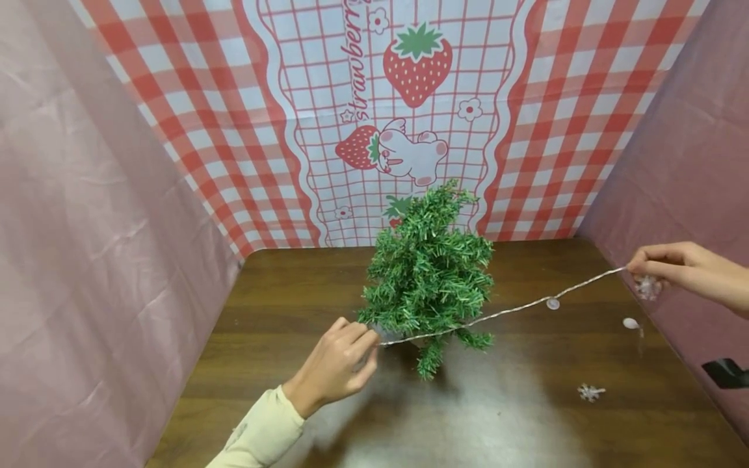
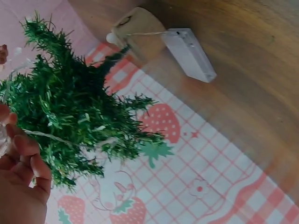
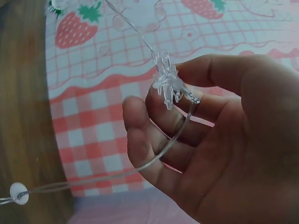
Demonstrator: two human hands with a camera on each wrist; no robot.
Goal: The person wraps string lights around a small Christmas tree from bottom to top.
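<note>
A small green artificial Christmas tree point(image 1: 433, 279) stands on the wooden table. A clear twisted string-light wire point(image 1: 515, 311) runs taut across its front, between the hands. At the tree's lower left, the left hand point(image 1: 336, 361) pinches one end of this stretch. Out to the right and higher, the right hand point(image 1: 693, 270) pinches the other end beside a clear snowflake light point(image 3: 167, 81). From there the wire loops past the palm and trails down to a white disc point(image 3: 19, 192). Another snowflake light point(image 1: 591, 392) is farther down the strand, over the table's right side.
By the tree's tan base point(image 2: 145, 39) lies a white battery box point(image 2: 189, 53), with a wire leading to it. A strawberry-print checked cloth point(image 1: 544, 117) hangs behind the table point(image 1: 281, 286). Pink curtains point(image 1: 111, 247) flank it. A dark object point(image 1: 725, 374) shows at the right edge.
</note>
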